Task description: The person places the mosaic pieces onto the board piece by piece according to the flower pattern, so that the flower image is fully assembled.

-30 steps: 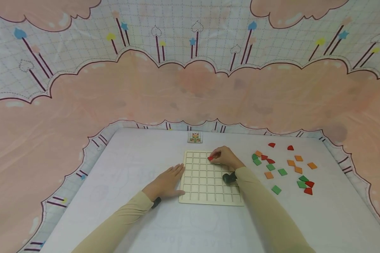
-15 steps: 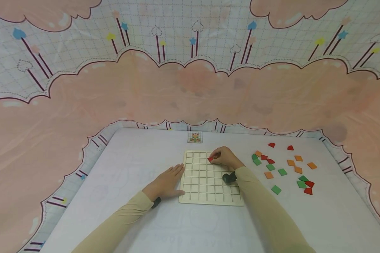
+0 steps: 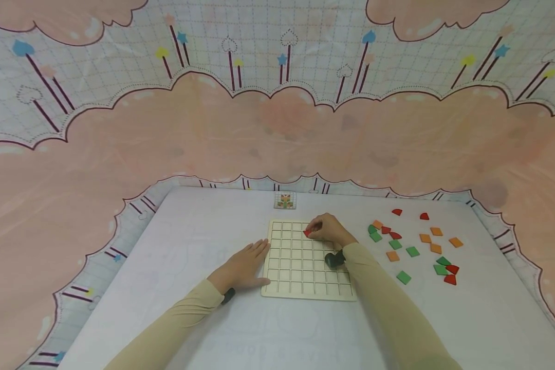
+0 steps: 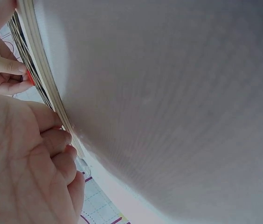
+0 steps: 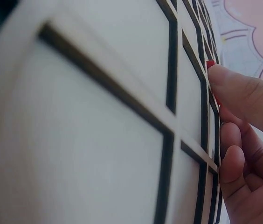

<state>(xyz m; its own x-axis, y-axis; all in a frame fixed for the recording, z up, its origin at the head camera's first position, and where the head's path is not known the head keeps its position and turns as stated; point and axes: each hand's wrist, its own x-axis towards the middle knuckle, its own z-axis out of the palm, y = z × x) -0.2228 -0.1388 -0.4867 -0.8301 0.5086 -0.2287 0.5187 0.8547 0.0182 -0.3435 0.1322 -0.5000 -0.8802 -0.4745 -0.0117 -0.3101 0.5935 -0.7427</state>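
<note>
A pale wooden grid board (image 3: 296, 264) with square cells lies on the white table. My right hand (image 3: 329, 228) pinches a small red tile (image 3: 307, 233) between thumb and fingertips, at a cell near the board's far edge. In the right wrist view, only slivers of the red tile (image 5: 210, 64) show past the thumb. My left hand (image 3: 243, 266) lies at the board's left edge with fingers extended, its fingertips and thumb touching the rim. In the left wrist view, the fingers of the left hand (image 4: 24, 158) meet the side of the board (image 4: 47, 70).
Loose red, green and orange tiles (image 3: 412, 252) are scattered to the right of the board, some overlapping. Behind the board lies a small picture card (image 3: 284, 201) with a coloured pattern. A patterned cloth (image 3: 277, 136) rises beyond the table's far edge.
</note>
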